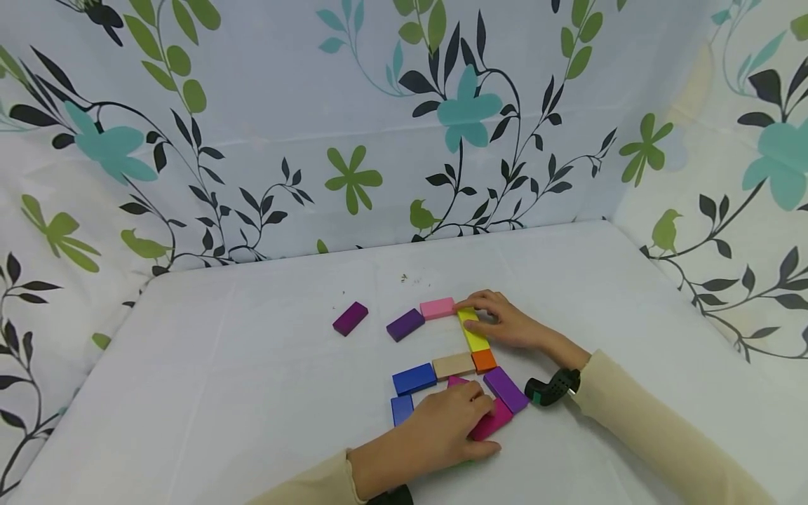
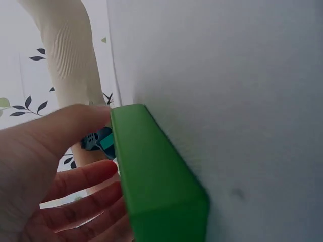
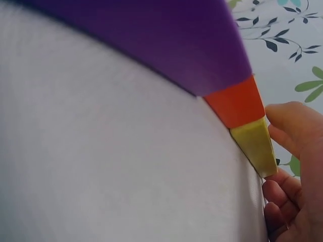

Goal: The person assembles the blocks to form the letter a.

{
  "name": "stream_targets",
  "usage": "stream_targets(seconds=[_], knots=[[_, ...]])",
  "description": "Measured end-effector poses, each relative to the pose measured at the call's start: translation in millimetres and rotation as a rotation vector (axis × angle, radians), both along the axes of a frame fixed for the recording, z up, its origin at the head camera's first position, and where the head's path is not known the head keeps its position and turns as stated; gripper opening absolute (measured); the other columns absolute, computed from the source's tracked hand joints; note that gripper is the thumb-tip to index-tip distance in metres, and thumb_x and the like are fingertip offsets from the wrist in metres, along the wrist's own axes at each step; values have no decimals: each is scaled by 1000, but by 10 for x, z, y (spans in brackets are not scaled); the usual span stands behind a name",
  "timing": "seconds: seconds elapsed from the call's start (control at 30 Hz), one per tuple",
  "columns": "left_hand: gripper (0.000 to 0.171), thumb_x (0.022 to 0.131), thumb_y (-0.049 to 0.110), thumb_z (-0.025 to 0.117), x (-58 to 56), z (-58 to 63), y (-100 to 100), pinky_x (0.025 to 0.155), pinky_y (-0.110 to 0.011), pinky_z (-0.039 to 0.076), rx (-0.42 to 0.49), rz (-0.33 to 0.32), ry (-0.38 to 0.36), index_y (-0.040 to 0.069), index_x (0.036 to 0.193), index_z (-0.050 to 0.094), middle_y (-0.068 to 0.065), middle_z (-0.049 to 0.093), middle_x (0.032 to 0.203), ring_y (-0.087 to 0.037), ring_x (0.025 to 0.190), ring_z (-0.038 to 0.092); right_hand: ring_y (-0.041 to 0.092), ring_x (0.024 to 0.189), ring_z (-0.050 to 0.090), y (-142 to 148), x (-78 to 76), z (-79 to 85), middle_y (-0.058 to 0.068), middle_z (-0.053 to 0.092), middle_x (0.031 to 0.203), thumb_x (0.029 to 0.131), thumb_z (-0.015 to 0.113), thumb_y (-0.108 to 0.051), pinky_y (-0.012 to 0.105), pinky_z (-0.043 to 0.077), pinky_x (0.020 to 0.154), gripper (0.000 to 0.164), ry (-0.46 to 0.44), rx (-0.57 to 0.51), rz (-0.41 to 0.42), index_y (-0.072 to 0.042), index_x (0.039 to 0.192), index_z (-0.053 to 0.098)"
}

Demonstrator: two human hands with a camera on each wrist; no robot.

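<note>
Axis: yellow block (image 1: 477, 341) is laid lengthwise, pointed away from the person, far end angled slightly leftward!
Near end: it is met squarely by orange block (image 1: 484, 360).
Far end: pink block (image 1: 437, 308) is seen just to the left.
Right hand (image 1: 507, 324): thumb and fingers are bent about the yellow block, and it is pinched!
Left hand (image 1: 438, 426): fingers are curved over magenta block (image 1: 495, 422), thumb spread wide; green block (image 2: 156, 166) is seen close by the thumb, but whether it is gripped cannot be told.
</note>
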State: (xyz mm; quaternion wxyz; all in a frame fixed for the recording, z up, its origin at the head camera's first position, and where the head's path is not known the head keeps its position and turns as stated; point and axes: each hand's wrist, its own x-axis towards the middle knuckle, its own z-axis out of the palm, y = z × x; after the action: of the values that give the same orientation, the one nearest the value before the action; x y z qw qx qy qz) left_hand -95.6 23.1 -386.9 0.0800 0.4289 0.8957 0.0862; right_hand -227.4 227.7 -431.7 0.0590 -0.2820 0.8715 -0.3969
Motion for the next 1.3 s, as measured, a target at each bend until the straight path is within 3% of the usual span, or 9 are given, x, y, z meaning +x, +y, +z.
stream_targets(seconds=[0.17, 0.33, 0.57, 0.87, 1.03, 1.17, 1.3], knots=[[50, 84, 58, 67, 37, 5, -122, 78, -19, 51, -25, -1, -6, 22, 118, 65, 5, 60, 111, -5, 94, 55, 36, 128, 36, 21, -2, 3, 14, 47, 136, 92, 66, -23, 60, 35, 103, 42, -23, 0, 8, -15, 133, 60], [50, 82, 60, 68, 87, 9, -295, 86, -27, 47, -28, -5, 28, 25, 118, 64, 9, 62, 110, -5, 96, 56, 35, 128, 36, 22, -6, 9, 14, 46, 136, 92, 67, -25, 60, 36, 102, 43, -33, 3, 10, -16, 133, 60], [40, 84, 54, 69, 140, 15, -476, 82, -27, 41, 11, 26, 63, 26, 112, 64, 15, 62, 94, -3, 92, 55, 36, 128, 35, 28, -14, 5, 15, 47, 135, 91, 68, -23, 60, 35, 103, 43, -28, 3, 12, -15, 133, 60], [43, 87, 59, 63, 157, -23, -501, 80, -25, 41, 55, 37, 116, 25, 112, 64, 11, 64, 105, -6, 96, 57, 36, 128, 35, 25, -15, -18, 14, 47, 135, 90, 68, -23, 60, 34, 103, 43, -35, -6, 11, -15, 132, 61], [38, 92, 53, 59, 114, -46, -406, 81, -26, 42, 88, -31, 127, 26, 118, 65, 8, 63, 113, -8, 101, 58, 36, 128, 35, 35, -17, -40, 14, 47, 135, 91, 68, -23, 61, 34, 103, 43, -35, -14, 15, -15, 133, 60], [35, 95, 47, 58, 82, -54, -328, 86, -29, 43, 41, -112, 121, 28, 124, 65, 10, 61, 121, -9, 108, 57, 37, 129, 34, 32, -12, -41, 15, 46, 136, 91, 68, -23, 62, 33, 103, 44, -36, -12, 16, -15, 133, 60], [34, 96, 44, 57, 72, -47, -298, 92, -32, 45, 2, -151, 123, 29, 126, 65, 11, 60, 127, -10, 114, 56, 36, 128, 35, 27, -10, -20, 15, 46, 135, 91, 68, -22, 62, 33, 103, 43, -32, -9, 16, -15, 133, 60]])
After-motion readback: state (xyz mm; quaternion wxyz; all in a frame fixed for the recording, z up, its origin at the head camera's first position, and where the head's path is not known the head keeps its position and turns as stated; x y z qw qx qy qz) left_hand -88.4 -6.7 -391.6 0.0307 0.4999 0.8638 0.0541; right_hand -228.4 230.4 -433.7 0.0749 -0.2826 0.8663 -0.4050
